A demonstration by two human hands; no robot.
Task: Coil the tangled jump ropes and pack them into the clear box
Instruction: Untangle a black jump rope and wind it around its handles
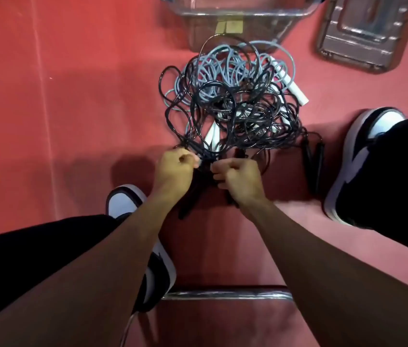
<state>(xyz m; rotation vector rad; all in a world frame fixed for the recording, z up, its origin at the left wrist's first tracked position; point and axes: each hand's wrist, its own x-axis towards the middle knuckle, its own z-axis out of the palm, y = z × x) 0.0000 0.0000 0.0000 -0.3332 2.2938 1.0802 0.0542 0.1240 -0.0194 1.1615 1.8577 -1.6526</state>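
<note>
A tangled heap of jump ropes lies on the red floor ahead of me: black ropes [238, 113] on top and light blue ropes [220, 63] behind, with white handles [295, 90] sticking out at the right. Black handles [315, 159] lie at the heap's right edge. My left hand [175, 169] is closed on black rope strands at the near edge of the heap. Beside it, my right hand [238, 176] is closed on black rope with a black handle hanging below it. The clear box [243, 13] stands open just beyond the heap.
The box's clear lid [363, 31] lies flat on the floor at the upper right. My two black-and-white sneakers [363, 156] [127, 201] flank the heap. A metal bar of a seat [225, 294] crosses below my arms.
</note>
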